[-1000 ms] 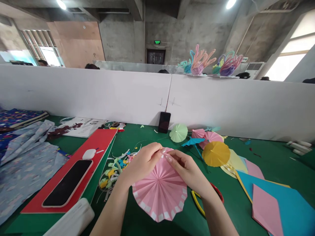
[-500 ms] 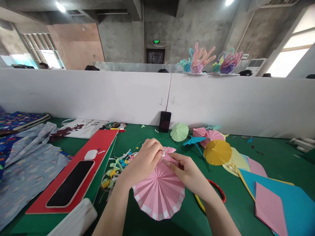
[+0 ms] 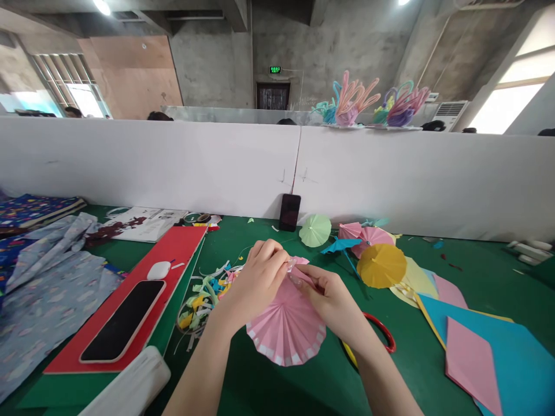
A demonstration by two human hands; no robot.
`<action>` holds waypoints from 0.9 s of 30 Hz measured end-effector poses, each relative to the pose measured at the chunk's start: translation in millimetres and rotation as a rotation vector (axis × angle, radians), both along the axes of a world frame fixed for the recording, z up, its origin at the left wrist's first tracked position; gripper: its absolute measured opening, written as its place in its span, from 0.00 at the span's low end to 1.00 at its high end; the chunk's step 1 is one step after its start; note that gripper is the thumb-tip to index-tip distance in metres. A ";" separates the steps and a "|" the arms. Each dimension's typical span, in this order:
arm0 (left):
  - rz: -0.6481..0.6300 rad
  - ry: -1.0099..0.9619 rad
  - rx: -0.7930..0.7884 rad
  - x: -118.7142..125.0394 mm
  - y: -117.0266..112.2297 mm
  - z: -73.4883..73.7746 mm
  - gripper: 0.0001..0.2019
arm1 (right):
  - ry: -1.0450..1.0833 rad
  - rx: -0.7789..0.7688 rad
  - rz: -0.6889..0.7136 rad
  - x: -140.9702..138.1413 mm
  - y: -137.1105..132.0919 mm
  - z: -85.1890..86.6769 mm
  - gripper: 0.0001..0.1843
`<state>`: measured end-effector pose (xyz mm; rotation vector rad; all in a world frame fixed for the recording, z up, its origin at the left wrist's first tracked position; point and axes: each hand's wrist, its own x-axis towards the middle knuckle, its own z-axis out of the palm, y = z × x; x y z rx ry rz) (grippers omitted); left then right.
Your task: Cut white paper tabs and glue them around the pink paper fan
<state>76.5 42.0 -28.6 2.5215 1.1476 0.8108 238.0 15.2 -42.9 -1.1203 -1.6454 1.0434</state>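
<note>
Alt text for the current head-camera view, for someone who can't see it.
The left hand and right hand pinch the far edge of a pleated pink paper disc at a green table. Paper umbrellas and coloured sheets lie to the right; paper scraps and a phone on a red board to the left.

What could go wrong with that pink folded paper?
The pleated pink paper might tear or crumple, because the left hand and right hand both pinch it near its far edge. The red loop is partly hidden by the right forearm, so it could get bumped.
</note>
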 end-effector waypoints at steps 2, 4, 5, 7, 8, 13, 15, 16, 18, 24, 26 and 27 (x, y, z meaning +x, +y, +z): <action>0.008 0.005 0.018 1.5 0.8 -1.4 0.09 | 0.014 -0.001 -0.002 0.1 0.9 -0.8 0.16; 0.018 0.010 0.038 3.0 1.6 -3.0 0.09 | 0.025 0.003 -0.002 0.1 1.3 -1.3 0.15; 0.024 0.012 0.049 3.7 2.0 -3.9 0.09 | 0.031 0.005 -0.003 0.0 1.3 -1.3 0.15; 0.038 0.013 0.071 4.8 2.7 -5.6 0.09 | 0.043 0.009 -0.003 -0.1 0.7 -1.0 0.16; 0.045 0.012 0.081 5.2 3.0 -6.3 0.09 | 0.049 0.009 -0.003 -0.2 0.2 -0.8 0.16; 0.062 0.025 0.124 6.1 2.9 -7.3 0.08 | 0.072 0.013 0.002 -0.5 -0.8 -1.0 0.16; 0.068 0.039 0.142 6.7 2.5 -7.0 0.08 | 0.082 0.013 0.004 -0.7 -0.6 -2.1 0.16; 0.072 0.046 0.152 7.4 2.3 -7.1 0.08 | 0.087 0.014 0.005 -0.8 -0.4 -2.7 0.17; 0.089 0.064 0.175 9.4 2.2 -7.5 0.08 | 0.095 0.015 0.003 -0.9 -0.2 -3.9 0.17; 0.167 0.095 0.259 18.8 4.3 -11.9 0.09 | 0.108 0.022 -0.023 -0.9 -0.3 -3.3 0.18; 0.188 0.083 0.290 21.4 5.8 -14.2 0.09 | 0.121 0.022 -0.028 -1.1 -0.1 -2.9 0.18; 0.197 0.071 0.306 22.4 6.5 -15.4 0.08 | 0.130 0.021 -0.032 -1.1 -0.1 -3.0 0.18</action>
